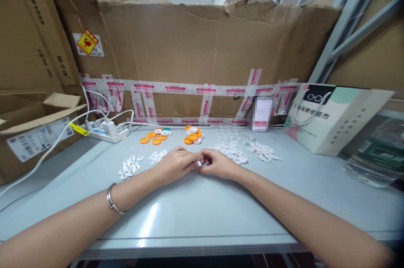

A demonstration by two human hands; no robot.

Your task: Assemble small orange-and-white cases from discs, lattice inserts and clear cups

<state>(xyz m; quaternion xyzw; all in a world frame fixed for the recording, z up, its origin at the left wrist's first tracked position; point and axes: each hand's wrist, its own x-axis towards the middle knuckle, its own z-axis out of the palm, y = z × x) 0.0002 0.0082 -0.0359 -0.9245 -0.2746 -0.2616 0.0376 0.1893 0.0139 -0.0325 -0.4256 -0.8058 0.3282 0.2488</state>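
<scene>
My left hand [176, 163] and my right hand [217, 163] meet over the middle of the table. Between their fingertips is a small white plastic piece [198, 163], mostly hidden; both hands are closed on it. Behind them lie orange and white rings [193, 135] in a loose pile. A second group of orange, white and green rings [151, 135] is farther left. White pegs with round bases [128, 168] stand beside my left forearm, with small white discs [157, 157] close to that hand. White plastic links [232, 152] are spread just behind my right hand.
More small white parts [264, 152] lie to the right, and clear plastic cups [235, 134] behind. A power strip [110, 132] with white cables, an open carton [41, 133], a printed box [331, 118] and a large water bottle [377, 150] line the sides. A cardboard wall [189, 45] closes the back.
</scene>
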